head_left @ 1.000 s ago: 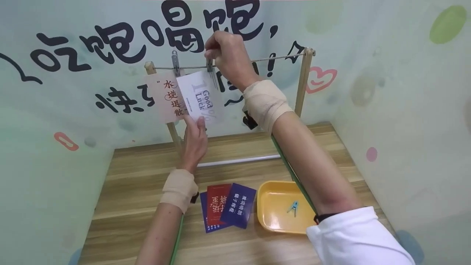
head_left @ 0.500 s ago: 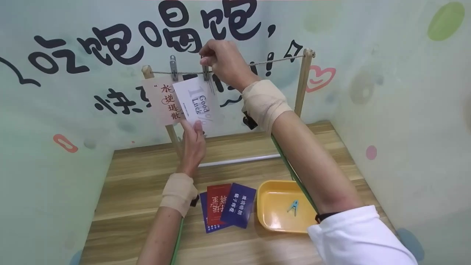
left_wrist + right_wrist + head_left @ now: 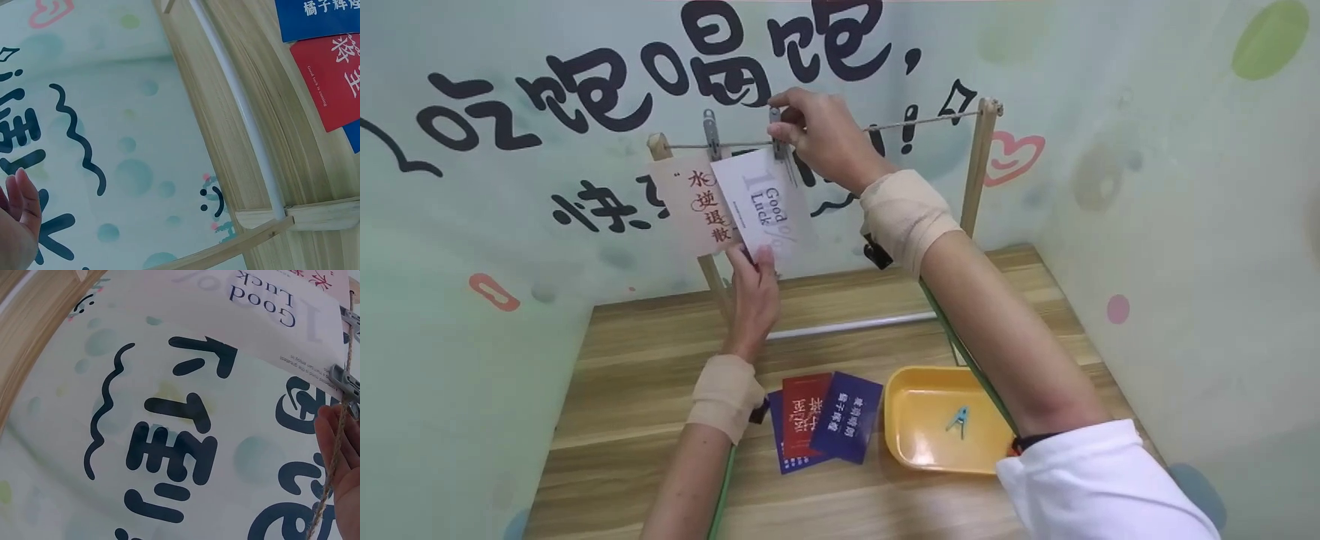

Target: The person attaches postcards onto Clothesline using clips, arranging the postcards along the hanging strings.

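A white "Good Luck" card (image 3: 754,196) hangs slanted below the rope (image 3: 915,124), overlapping a pale card with red characters (image 3: 690,199). My left hand (image 3: 754,296) pinches the white card's lower end, thumb in front. In the left wrist view only part of the left hand (image 3: 19,225) shows, at the edge. My right hand (image 3: 832,139) is up at the rope, thumb and index finger around a grey clothespin (image 3: 775,124) at the card's top. In the right wrist view this clothespin (image 3: 344,379) sits on rope and card, fingertips beside it. Another grey clothespin (image 3: 711,135) holds the pale card.
The rope runs between two wooden posts (image 3: 982,169), with a white rod (image 3: 855,325) low between them. Blue (image 3: 847,416) and red cards (image 3: 806,409) lie overlapping on the wooden table (image 3: 630,420). A yellow tray (image 3: 896,427) holds a blue clothespin (image 3: 959,422). Printed walls stand around.
The right hand has lowered slightly at the rope, and more of the clothespin shows between its fingers. The left hand keeps its pinch on the white card's lower end.
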A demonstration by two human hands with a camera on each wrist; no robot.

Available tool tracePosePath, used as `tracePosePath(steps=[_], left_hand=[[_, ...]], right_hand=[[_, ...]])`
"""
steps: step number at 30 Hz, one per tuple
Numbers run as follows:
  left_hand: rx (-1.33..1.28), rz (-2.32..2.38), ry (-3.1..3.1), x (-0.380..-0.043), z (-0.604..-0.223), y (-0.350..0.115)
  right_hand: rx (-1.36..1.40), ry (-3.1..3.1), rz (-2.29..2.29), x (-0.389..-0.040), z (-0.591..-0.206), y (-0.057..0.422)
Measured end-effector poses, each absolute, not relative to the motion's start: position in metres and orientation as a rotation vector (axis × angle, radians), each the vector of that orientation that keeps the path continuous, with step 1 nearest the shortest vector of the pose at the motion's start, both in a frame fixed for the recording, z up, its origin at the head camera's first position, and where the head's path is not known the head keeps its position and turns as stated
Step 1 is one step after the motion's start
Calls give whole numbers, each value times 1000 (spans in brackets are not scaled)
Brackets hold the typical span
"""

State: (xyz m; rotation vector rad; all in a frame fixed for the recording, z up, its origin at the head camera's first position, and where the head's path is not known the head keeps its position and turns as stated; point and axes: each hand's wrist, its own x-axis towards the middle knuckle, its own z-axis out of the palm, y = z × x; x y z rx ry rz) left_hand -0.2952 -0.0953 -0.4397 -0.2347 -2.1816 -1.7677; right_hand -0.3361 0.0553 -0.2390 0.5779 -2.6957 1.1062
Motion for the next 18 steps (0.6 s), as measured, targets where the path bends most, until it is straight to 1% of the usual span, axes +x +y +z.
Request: tracePosePath(steps=[9,13,18], left_hand=[[-181,-1772,-2202,-291,-441,-95],[-171,-1748,-2214,-289,-444,-94],[-91,-1715,-2263,-288,-449,-94]], right_hand=[[666,-2657,825,-332,-248,61],[740,-2500,757,-327,-255,65],[812,-2287,715,-312,-265,67]])
